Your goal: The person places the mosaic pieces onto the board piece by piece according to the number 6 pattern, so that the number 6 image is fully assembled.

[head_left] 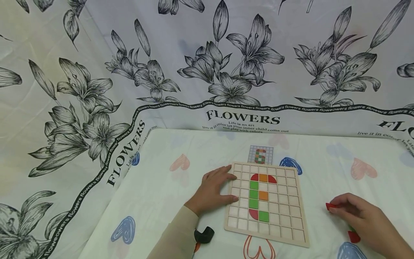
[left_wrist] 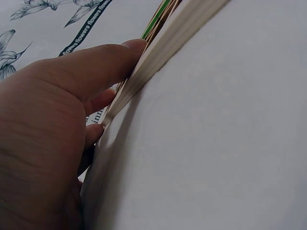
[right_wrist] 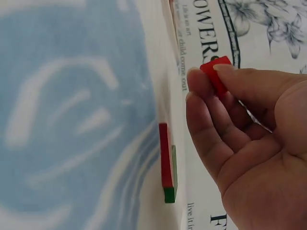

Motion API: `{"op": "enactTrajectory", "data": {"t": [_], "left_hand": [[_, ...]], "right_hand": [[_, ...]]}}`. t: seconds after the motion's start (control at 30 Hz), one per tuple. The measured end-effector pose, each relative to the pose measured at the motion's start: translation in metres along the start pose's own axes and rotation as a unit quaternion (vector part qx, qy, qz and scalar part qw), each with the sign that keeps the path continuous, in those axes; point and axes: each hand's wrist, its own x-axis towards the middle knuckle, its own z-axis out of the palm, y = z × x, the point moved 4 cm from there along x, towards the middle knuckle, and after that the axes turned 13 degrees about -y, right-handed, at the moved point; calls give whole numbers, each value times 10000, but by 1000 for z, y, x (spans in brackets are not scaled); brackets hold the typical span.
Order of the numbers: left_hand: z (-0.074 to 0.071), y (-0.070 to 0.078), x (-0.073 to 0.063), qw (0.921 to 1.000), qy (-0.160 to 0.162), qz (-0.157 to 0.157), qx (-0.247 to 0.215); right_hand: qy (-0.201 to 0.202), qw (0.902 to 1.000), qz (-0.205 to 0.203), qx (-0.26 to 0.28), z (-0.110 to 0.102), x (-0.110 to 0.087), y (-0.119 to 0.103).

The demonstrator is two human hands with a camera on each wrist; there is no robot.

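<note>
A wooden grid board (head_left: 284, 223) lies on the table, with red rounded-corner tiles, orange square tiles (head_left: 263, 178) and green square tiles (head_left: 253, 194) set in its cells. My left hand (head_left: 211, 189) rests at the board's left edge, thumb and fingers spread along it; the thumb (left_wrist: 115, 57) touches the wooden rim in the left wrist view. To the right of the board, my right hand (head_left: 362, 216) pinches a small red tile (right_wrist: 220, 72) between thumb and fingertips. Below that hand lie another red tile (head_left: 354, 236) and a green tile (right_wrist: 170, 194), partly hidden in the head view.
Behind the board lies a pattern card (head_left: 270, 154) printed with a coloured figure on a grid. A black curved object (head_left: 204, 235) sits beside the left forearm, with a bit of orange under it. Flower-printed cloth (head_left: 194, 118) hangs behind the table.
</note>
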Motion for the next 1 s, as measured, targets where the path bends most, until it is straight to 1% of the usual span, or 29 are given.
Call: {"op": "enactTrajectory", "data": {"t": [0.1, 0.23, 0.33, 0.43, 0.5, 0.63, 0.87, 1.0], "left_hand": [[0, -1, 0, 10000, -6, -4, 15], [1, -2, 0, 10000, -12, -6, 23], [1, -2, -1, 10000, -15, -3, 9], [1, -2, 0, 10000, -19, 14, 8], [0, -2, -1, 10000, -27, 17, 25], [0, -2, 0, 10000, -35, 24, 36], [0, -3, 0, 10000, -8, 39, 5], [1, -3, 0, 10000, -15, 39, 3]], "right_hand": [[-15, 10000, -48, -62, 3, 1, -2], [163, 9980, -596, -154, 6, 4, -10], [247, 9938, -1084, -36, 10, 8, -18], [206, 9912, -1304, 126, 15, 12, -25], [147, 9914, -1296, 146, 18, 16, -30], [-50, 9928, -1200, 1, 24, 25, -41], [-222, 9903, -1367, 91, 29, 36, -62], [-389, 9929, -1113, 144, 32, 42, -68]]}}
